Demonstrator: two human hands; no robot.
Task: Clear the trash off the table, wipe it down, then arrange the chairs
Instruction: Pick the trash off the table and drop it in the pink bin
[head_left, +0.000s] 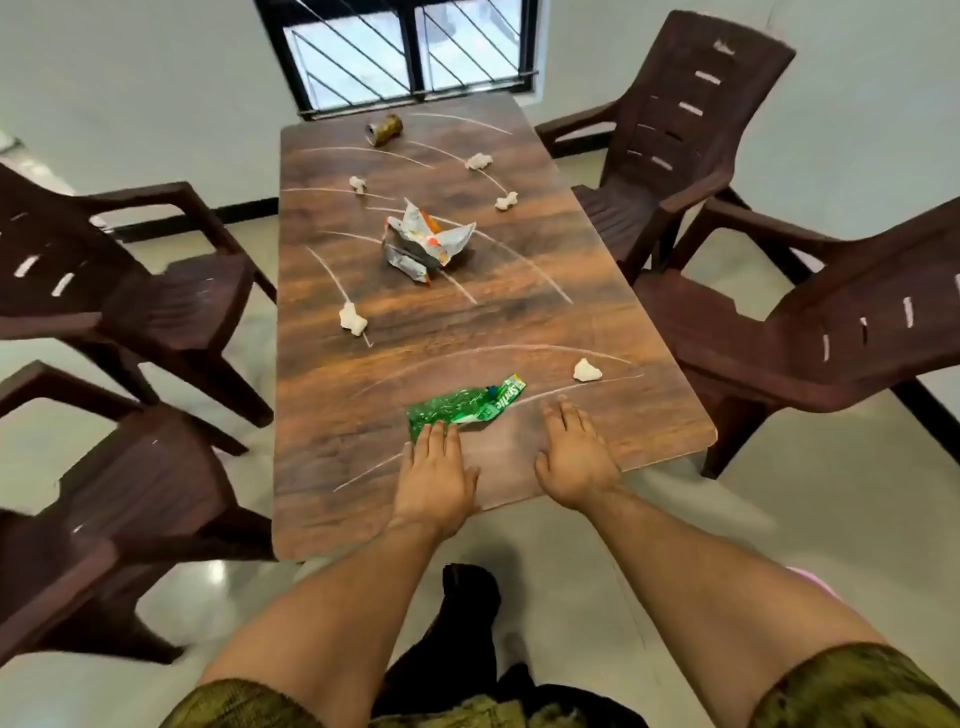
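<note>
Near the table (332, 415) edge, the crushed bottle (462, 405) slants away rightward; left grip (434, 478) rests flat on it, right grip (574, 457) flat.

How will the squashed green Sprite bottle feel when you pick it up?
Probably light: the Sprite bottle looks flattened and empty. Likely bendy and crinkly, as its plastic is creased all over. It should not roll, lying flat on the table.
</note>
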